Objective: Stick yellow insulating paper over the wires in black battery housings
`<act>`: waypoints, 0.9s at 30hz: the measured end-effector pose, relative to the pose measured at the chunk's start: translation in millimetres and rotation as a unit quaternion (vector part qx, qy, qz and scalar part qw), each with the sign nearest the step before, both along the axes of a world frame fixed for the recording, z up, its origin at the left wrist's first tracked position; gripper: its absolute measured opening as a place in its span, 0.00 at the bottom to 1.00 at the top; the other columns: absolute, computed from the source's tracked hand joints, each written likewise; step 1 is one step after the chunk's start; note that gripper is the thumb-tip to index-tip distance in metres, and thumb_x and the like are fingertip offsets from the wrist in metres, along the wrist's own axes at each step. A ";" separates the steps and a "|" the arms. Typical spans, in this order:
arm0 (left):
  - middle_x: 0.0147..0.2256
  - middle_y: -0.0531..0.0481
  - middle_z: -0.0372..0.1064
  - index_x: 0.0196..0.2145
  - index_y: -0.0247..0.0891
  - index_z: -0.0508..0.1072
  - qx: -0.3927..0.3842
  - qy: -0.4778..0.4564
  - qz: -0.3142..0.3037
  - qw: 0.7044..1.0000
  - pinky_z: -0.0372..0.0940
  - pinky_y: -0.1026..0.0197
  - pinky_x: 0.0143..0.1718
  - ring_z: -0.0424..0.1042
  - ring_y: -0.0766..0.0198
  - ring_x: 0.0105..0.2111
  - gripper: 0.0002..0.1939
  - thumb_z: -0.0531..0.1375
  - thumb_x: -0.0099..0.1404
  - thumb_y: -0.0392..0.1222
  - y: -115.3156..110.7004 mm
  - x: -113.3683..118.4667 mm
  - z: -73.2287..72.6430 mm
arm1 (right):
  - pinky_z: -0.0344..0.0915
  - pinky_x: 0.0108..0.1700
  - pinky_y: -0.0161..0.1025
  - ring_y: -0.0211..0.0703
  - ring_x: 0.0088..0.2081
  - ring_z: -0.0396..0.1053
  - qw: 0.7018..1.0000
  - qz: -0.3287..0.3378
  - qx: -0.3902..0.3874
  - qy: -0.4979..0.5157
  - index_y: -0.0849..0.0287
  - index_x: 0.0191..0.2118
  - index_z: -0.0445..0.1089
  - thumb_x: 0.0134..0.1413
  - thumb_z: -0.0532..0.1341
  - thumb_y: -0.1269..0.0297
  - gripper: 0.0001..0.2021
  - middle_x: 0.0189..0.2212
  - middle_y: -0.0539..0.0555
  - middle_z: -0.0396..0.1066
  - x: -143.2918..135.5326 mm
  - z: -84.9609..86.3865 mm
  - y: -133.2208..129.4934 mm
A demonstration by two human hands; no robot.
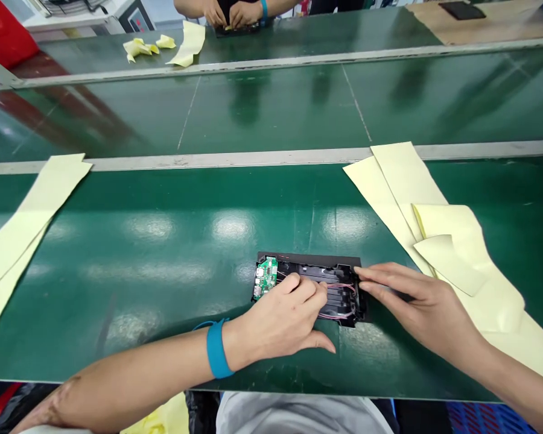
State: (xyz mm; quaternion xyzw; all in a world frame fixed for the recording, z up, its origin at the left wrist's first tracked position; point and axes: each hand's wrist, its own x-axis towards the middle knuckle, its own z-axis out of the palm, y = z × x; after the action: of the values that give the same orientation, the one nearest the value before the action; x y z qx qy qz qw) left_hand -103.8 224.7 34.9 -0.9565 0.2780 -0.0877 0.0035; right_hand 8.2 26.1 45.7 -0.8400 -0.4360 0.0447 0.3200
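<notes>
In front of me lies a black plastic casing (pixel 339 295) on a flat black panel (pixel 308 259). A green circuit board (pixel 266 275) sits at its left end. Thin reddish wires (pixel 341 286) run along the inside toward the right end. My left hand (pixel 294 313) reaches over the casing with bent fingers down at the wires. Its thumb stands out apart, and the fingertips are partly hidden. My right hand (pixel 416 301) has its fingertips against the casing's right end, holding that edge.
Pale yellow paper sheets (pixel 25 235) lie at left, and more yellow sheets (pixel 461 271) lie beside my right forearm. A pale metal rail (pixel 235 158) edges the green table (pixel 163 241). Across the line, another person's hands (pixel 233 13) work near crumpled yellow paper (pixel 138 48).
</notes>
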 end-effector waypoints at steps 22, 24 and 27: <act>0.42 0.43 0.64 0.52 0.23 0.64 -0.030 0.022 0.012 0.999 0.54 0.57 0.43 0.59 0.59 0.41 0.34 0.50 0.64 0.60 2.4 1.0 -1.6 | 0.45 0.20 0.39 0.39 0.20 0.57 0.885 0.209 -0.255 -0.330 0.60 0.28 0.65 0.37 0.52 0.82 0.13 0.23 0.52 0.59 -16.7 9.1 24.9; 0.41 0.45 0.64 0.51 0.23 0.64 -0.041 0.037 0.013 0.998 0.54 0.57 0.42 0.59 0.59 0.41 0.33 0.50 0.65 0.59 2.9 2.1 -1.4 | 0.45 0.20 0.39 0.39 0.21 0.57 0.871 0.224 -0.262 -0.350 0.60 0.28 0.66 0.39 0.51 0.83 0.13 0.23 0.53 0.60 -14.6 9.7 25.9; 0.41 0.45 0.64 0.50 0.25 0.65 -0.042 0.053 0.014 0.998 0.54 0.57 0.42 0.59 0.59 0.41 0.29 0.50 0.66 0.56 3.1 3.7 0.4 | 0.47 0.18 0.39 0.38 0.19 0.58 0.878 0.224 -0.263 -0.331 0.61 0.30 0.70 0.43 0.51 0.83 0.14 0.24 0.53 0.63 -5.2 10.9 20.3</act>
State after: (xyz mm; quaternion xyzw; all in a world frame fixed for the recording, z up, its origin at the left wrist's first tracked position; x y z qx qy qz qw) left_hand -100.1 227.8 35.3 -0.9630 0.2603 -0.0487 -0.0502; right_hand 3.1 46.4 56.6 -0.7388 -0.6652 -0.0526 -0.0940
